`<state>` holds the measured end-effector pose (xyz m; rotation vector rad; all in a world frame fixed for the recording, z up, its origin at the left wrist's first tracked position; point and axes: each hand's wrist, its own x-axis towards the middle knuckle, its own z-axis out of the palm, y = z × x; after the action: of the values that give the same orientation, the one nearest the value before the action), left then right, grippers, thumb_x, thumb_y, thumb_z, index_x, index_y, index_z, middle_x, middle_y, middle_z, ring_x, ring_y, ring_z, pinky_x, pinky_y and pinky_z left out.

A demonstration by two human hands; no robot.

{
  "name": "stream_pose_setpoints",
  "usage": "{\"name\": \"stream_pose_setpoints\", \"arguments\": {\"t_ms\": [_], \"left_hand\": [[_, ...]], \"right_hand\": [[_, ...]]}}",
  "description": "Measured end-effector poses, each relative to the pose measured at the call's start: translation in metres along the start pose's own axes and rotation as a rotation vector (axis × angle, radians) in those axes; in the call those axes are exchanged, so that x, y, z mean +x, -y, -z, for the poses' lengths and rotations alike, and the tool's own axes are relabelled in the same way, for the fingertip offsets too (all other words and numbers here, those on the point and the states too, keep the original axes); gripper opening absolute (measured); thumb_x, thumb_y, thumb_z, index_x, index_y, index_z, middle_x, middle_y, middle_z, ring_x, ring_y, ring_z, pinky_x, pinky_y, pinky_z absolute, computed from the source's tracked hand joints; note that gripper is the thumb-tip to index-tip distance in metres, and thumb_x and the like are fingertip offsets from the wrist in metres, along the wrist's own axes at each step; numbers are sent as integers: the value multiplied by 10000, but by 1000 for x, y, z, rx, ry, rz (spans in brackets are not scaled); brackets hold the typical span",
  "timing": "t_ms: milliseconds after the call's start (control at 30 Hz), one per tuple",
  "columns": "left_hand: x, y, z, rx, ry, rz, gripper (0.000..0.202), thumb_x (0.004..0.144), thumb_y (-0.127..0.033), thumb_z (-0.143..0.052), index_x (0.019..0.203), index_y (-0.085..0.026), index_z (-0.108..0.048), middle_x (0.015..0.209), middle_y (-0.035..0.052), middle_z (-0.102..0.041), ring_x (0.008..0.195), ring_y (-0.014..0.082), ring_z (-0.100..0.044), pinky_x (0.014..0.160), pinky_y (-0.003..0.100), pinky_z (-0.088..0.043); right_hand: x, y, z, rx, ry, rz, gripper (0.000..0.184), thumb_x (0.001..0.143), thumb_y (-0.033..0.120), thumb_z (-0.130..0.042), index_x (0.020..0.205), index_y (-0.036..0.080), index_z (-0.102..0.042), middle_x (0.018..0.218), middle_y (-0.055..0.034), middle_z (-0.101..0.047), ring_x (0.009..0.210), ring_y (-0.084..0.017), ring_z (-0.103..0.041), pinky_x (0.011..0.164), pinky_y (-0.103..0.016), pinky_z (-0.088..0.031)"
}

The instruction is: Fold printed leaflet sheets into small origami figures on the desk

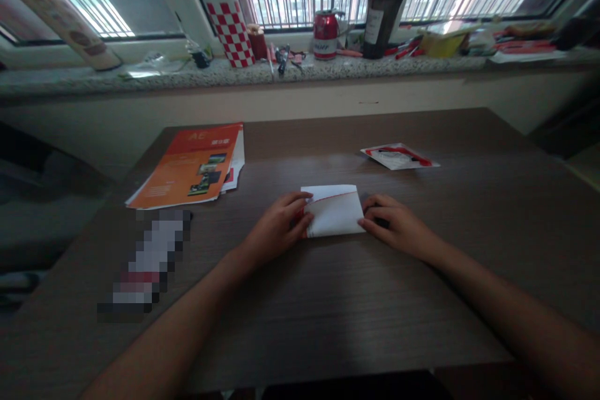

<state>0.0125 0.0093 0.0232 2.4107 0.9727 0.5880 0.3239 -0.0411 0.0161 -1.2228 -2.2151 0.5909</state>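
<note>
A folded sheet of white paper (335, 212) lies on the brown table in front of me, a thin red line running along its slanted upper flap. My left hand (284, 222) grips its left edge, with the thumb on top and the fingers curled at the side. A bit of red shows under that thumb. At the opposite edge, my right hand (396, 222) has its fingers bent and its thumb on the lower right corner, pinching the paper. The undersides of the fingers are hidden.
Orange booklets (187, 165) lie at the back left, with a blurred-out phone-shaped object (150, 259) nearer me. A small red-and-white packet (398, 156) rests at the back right. The windowsill holds a checkered bottle (229, 25), a red can (325, 34) and a dark cup (379, 19).
</note>
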Motion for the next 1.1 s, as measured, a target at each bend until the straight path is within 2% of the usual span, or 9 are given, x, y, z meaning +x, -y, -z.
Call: {"name": "stream_pose_setpoints", "arguments": {"t_ms": [200, 300, 367, 467, 533, 700, 933, 1000, 1100], "left_hand": [[5, 6, -7, 40, -54, 45, 252, 1018, -299, -617, 1252, -206, -610, 1386, 124, -613, 1290, 282, -607, 1133, 476, -496], [6, 10, -10, 72, -60, 41, 302, 992, -294, -661, 1280, -218, -608, 1418, 118, -602, 1317, 288, -585, 1148, 482, -474], [6, 12, -11, 100, -50, 30, 356, 991, -302, -672, 1331, -226, -596, 1471, 119, -587, 1362, 299, -557, 1172, 504, -443], [7, 13, -10, 135, -17, 16, 374, 1006, -298, -656, 1371, -239, -597, 1502, 112, -586, 1377, 304, -553, 1177, 527, -424], [7, 12, -9, 155, -4, 6, 363, 1011, -287, -649, 1368, -238, -609, 1485, 110, -601, 1360, 305, -566, 1166, 528, -429], [5, 8, -6, 181, -11, -12, 372, 994, -286, -682, 1358, -230, -623, 1395, 103, -645, 1283, 306, -594, 1125, 512, -453], [4, 2, -7, 207, 19, -18, 404, 981, -351, -723, 1359, -241, -633, 1259, 89, -671, 1156, 306, -605, 1055, 508, -494], [4, 3, -8, 199, 8, -5, 412, 982, -345, -721, 1368, -238, -627, 1308, 97, -648, 1190, 310, -594, 1066, 505, -494], [4, 7, -11, 181, -10, 4, 437, 981, -341, -721, 1390, -236, -609, 1392, 111, -602, 1271, 318, -567, 1115, 511, -468]], "right_hand": [[2, 7, 0, -43, -17, -70, 231, 996, 303, -659, 784, 213, -640, 1020, -81, -654, 922, -232, -657, 824, -380, -543], [2, 7, 0, -95, -62, -96, 162, 957, 314, -710, 857, 216, -630, 982, -79, -647, 870, -235, -647, 772, -379, -553], [2, 6, -1, -129, -95, -55, 114, 952, 306, -719, 1011, 219, -677, 1077, -108, -670, 984, -273, -662, 858, -434, -571], [1, 2, -3, -184, -86, 55, 276, 1000, 289, -661, 1271, 252, -696, 1334, -154, -651, 1243, -328, -616, 1046, -539, -523], [1, -2, -3, -221, -49, 95, 321, 1031, 286, -617, 1342, 271, -691, 1443, -156, -613, 1334, -336, -577, 1102, -562, -491], [-1, -4, -2, -207, -4, 114, 289, 1061, 296, -575, 1306, 273, -726, 1414, -137, -645, 1335, -318, -591, 1102, -558, -498], [2, -4, -8, -96, -95, 16, 127, 1011, 294, -670, 1079, 246, -767, 1186, -112, -730, 1207, -301, -666, 1027, -508, -548], [4, -5, -11, -102, -120, -20, 141, 981, 309, -712, 1102, 252, -755, 1182, -107, -725, 1174, -303, -677, 1026, -514, -547], [6, -6, -14, -109, -133, -66, 296, 960, 319, -728, 1250, 264, -717, 1256, -118, -689, 1184, -312, -663, 1041, -528, -540]]}}
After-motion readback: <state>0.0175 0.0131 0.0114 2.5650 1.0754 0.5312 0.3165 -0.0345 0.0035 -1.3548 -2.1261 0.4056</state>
